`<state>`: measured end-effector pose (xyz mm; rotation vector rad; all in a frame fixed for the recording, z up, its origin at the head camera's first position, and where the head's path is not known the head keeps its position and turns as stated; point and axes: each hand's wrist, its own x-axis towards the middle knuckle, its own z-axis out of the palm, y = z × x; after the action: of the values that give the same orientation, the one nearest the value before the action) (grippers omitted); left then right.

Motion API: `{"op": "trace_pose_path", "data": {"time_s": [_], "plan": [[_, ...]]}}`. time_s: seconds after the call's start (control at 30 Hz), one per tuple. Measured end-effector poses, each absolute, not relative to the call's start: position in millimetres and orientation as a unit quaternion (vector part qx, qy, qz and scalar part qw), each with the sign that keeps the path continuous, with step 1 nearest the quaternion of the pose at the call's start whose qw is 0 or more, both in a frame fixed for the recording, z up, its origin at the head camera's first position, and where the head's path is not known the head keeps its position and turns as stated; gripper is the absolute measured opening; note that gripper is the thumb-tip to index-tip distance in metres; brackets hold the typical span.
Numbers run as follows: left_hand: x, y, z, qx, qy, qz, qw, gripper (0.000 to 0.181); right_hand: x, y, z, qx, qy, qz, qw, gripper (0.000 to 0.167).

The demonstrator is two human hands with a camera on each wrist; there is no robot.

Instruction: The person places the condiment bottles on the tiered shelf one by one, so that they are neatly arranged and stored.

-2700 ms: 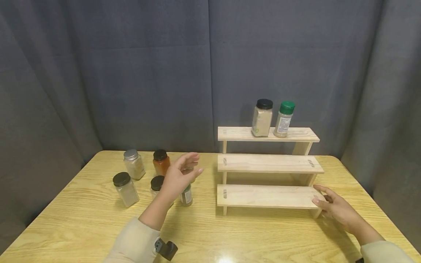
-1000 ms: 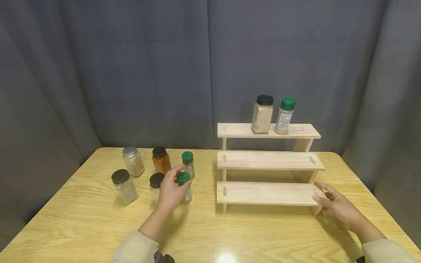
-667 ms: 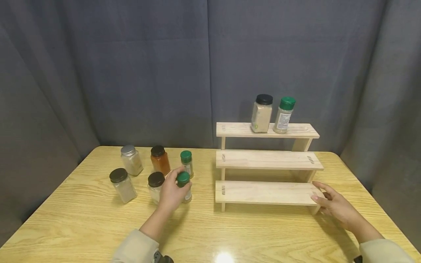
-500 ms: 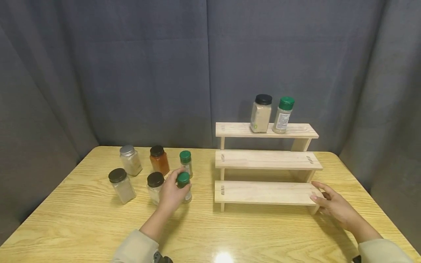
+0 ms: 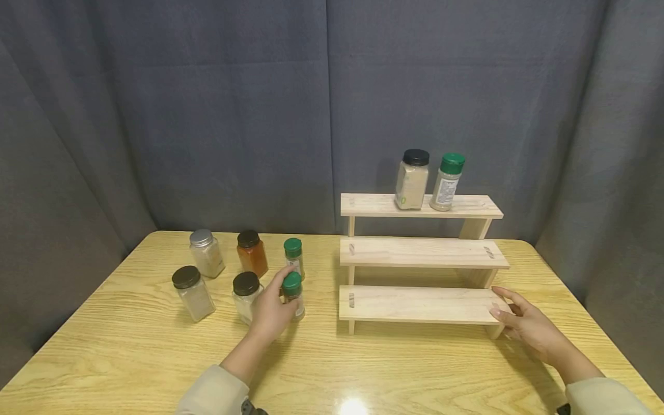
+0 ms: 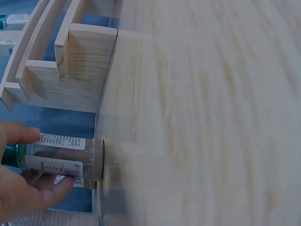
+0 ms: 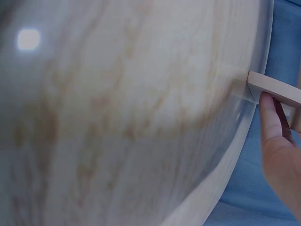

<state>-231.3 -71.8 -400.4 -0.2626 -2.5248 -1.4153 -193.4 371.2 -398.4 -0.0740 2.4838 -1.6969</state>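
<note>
Left of centre in the head view, the left hand (image 5: 271, 309) grips a small green-capped jar (image 5: 292, 283), thumb on one side and fingers on the other. The jar is upright, its base down at the counter (image 5: 332, 369); in the left wrist view it lies sideways at the lower left, its printed labels showing between the fingers.

Just behind it in the head view is a second green-capped jar (image 5: 293, 249), partly hidden. Immediately left of the hand stands a black-lidded jar of pale contents (image 5: 244, 302), with an orange-red jar (image 5: 253, 259) behind it. Farther left are a silver-lidded jar (image 5: 208, 259) and, nearer the bottom of the frame, another black-lidded jar (image 5: 196, 300).

On the right side, the right hand (image 5: 534, 335) holds the right end of the lowest board of a three-step wooden rack (image 5: 415, 302), its thumb on the board's top. The rack's top step, right of centre, carries a tall black-lidded jar of tan contents (image 5: 412, 185) and, just beside it, a green-lidded jar with a white label (image 5: 446, 187). Both stand upright. A dark grey curtain (image 5: 228, 132) fills the upper frame, and pale sleeves (image 5: 214, 392) enter at the bottom.
</note>
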Motion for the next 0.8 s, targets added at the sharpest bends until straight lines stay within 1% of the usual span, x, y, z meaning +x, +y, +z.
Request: {"op": "trace_pose_path", "data": {"time_s": [0.43, 0.6, 0.8], "plan": [[-230, -77, -396, -0.100, -0.850, -0.510, 0.089, 0.064, -194, 370, -398, -0.023, 0.830, -0.553, 0.075, 0.066], [-229, -77, -389, -0.127, -0.836, -0.525, 0.097, 0.063, -193, 370, -398, -0.024, 0.831, -0.550, 0.075, 0.066], [-229, -76, -383, -0.132, -0.833, -0.529, 0.095, 0.063, -194, 370, -396, -0.027, 0.831, -0.551, 0.068, 0.066]]}}
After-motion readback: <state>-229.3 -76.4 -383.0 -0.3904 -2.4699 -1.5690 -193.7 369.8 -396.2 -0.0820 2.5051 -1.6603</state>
